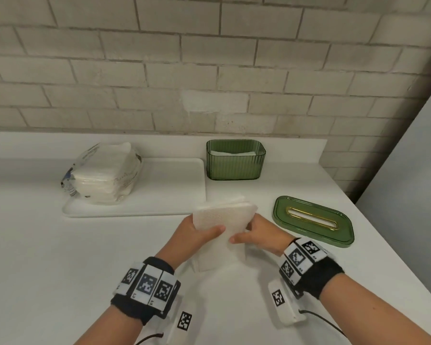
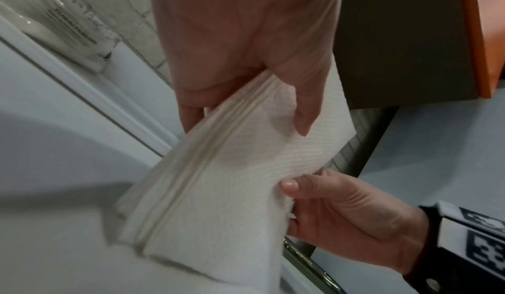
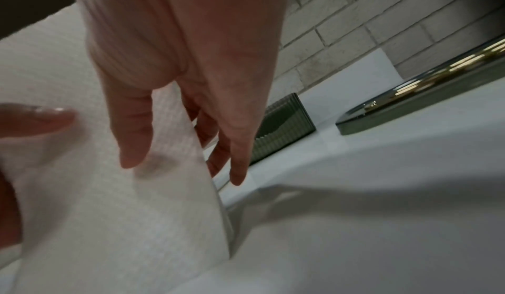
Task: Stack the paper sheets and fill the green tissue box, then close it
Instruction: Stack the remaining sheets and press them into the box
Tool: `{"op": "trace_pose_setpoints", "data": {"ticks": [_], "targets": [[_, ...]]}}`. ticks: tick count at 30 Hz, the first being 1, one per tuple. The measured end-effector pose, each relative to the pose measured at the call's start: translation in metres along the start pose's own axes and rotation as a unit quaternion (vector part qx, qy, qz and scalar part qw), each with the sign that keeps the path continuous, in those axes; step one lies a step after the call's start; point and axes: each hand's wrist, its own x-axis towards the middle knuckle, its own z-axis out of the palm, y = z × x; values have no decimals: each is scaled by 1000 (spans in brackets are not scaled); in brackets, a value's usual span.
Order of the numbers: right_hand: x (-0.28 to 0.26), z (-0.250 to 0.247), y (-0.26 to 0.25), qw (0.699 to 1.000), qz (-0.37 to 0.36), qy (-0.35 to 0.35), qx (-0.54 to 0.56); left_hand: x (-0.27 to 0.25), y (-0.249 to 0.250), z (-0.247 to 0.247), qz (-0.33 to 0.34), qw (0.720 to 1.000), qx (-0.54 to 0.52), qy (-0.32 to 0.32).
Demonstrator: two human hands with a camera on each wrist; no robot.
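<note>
A thick stack of white paper sheets point(image 1: 223, 227) stands on its lower edge on the white counter, tilted back. My left hand point(image 1: 197, 232) grips its left side, thumb across the front face. My right hand point(image 1: 256, 235) pinches its right side, thumb in front and fingers behind. The left wrist view shows the stack's layered edge point(image 2: 207, 169) between the two hands. The green tissue box point(image 1: 235, 160) stands open at the back with some white sheets inside. Its green lid point(image 1: 314, 221) with a gold-rimmed slot lies flat to the right of my hands.
A white tray point(image 1: 169, 190) sits at the back left and carries an opened plastic pack of white sheets point(image 1: 102, 173). A brick wall point(image 1: 209, 70) runs behind the counter. The counter's right edge point(image 1: 383, 245) lies just beyond the lid.
</note>
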Motion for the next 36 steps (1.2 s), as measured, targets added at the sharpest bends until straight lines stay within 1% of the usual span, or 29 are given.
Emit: {"op": "trace_pose_setpoints", "data": {"ticks": [3,6,8,10,12,13,14,16,18,20,22,23,25,27,29,30,31,33,36], "targets": [[2,5,5,999,9,17,36,4,-5,4,-8,1000,8,-3],[3,1,-8,997,-17,47,56,7,2,4,24,999,-3,29],[4,-3,-9,997,-33,41,64,8,4,3,36,998,-16,50],[5,-3,-3,999,-15,18,39,7,-3,4,12,998,-29,51],[7,2,8,1000,24,3,-11,5,-13,8,-15,999,-2,28],[8,4,10,999,33,7,-24,4,-14,10,-19,1000,17,17],[8,5,11,999,35,15,-23,4,-13,12,-21,999,31,16],[8,4,11,999,28,25,19,9,-8,14,-14,998,27,49],[8,-3,12,997,34,27,65,13,1,13,-3,995,-42,93],[6,-7,17,988,39,12,152,16,6,15,-8,980,-171,101],[5,-8,23,958,35,-4,284,15,10,23,-16,951,-297,83],[4,-7,24,943,24,-9,331,15,9,28,-19,938,-338,72],[4,-7,25,927,6,-8,376,13,6,36,-26,926,-372,52],[3,-11,25,925,-8,6,379,13,1,36,-30,928,-369,42],[-1,-19,25,928,-12,34,370,13,-5,26,-42,937,-342,59],[-2,-24,25,934,-10,55,354,14,-7,18,-43,946,-315,67],[-5,-30,25,944,-10,77,320,15,-10,11,-40,956,-281,68],[-9,-39,22,970,-4,106,216,16,-13,0,-40,975,-211,55],[-11,-48,19,986,-5,111,127,19,-17,-6,-55,991,-116,24]]}}
